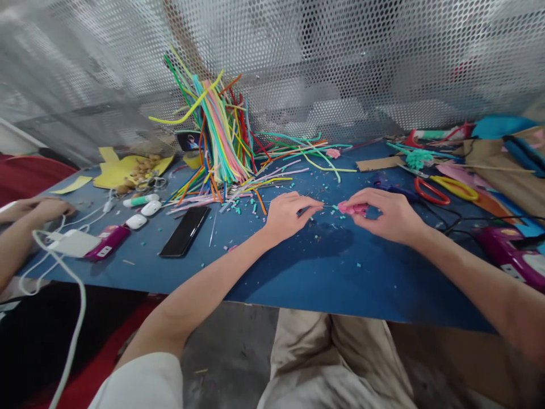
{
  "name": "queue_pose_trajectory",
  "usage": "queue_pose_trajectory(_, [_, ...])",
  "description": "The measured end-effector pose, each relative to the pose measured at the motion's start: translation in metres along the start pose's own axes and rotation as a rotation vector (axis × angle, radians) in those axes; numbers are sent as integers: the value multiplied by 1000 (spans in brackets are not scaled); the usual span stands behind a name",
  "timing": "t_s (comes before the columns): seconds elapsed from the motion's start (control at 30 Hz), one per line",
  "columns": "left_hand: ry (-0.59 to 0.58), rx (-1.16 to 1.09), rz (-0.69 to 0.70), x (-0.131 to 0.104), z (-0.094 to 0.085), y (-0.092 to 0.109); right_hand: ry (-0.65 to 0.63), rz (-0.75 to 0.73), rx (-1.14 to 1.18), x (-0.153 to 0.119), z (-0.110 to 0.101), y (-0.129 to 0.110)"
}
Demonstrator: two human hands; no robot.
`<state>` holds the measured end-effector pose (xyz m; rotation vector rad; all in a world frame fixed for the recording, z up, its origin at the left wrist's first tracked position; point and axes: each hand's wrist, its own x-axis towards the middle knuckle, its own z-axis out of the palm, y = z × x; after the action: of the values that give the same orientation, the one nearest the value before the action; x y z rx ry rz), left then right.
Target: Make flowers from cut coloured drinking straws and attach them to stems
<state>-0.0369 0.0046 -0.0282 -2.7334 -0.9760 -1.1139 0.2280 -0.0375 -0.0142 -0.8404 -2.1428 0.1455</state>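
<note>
My right hand (389, 216) is closed in a pinch on a small pink fuzzy flower-like piece (352, 208), held just above the table. Thumb and fingertips of my left hand (290, 215) press together on a thin wire (328, 206), which runs across the short gap towards the pink piece. Whether the wire is fixed to that piece is too small to see. Tiny teal and pale clippings lie on the blue table (298, 278) beneath and around both hands.
Behind my left hand stands a big bundle of coloured pipe cleaners (221, 130). A black phone (184, 231) lies left, beside a purple power strip (108, 241) with white cables. Scissors (430, 191) and a teal fuzzy piece (418, 159) are at right. Another person's hand (53, 210) rests far left.
</note>
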Motion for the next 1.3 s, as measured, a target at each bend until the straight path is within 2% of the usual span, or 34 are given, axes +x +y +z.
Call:
queue_pose_trajectory(0.37, [31,-3,-57,-1,-2,-2,18,10,41,0,-1,8])
queue_pose_trajectory(0.57, [57,-3,-28,-1,-4,-2,34,20,-7,-2,-3,12])
queue_pose_trajectory(0.7, [66,-7,4,-2,-3,0,1,15,-33,-2,-3,13])
queue_pose_trajectory(1.03, [66,20,57,-4,-2,3,30,-12,-58,-3,8,5])
queue_pose_trajectory(1.2, [125,30,94,-4,0,0,4,-42,-46,-4,14,1])
queue_pose_trajectory(1.3, [114,26,115,-4,0,-1,-4,-54,-23,-5,15,2])
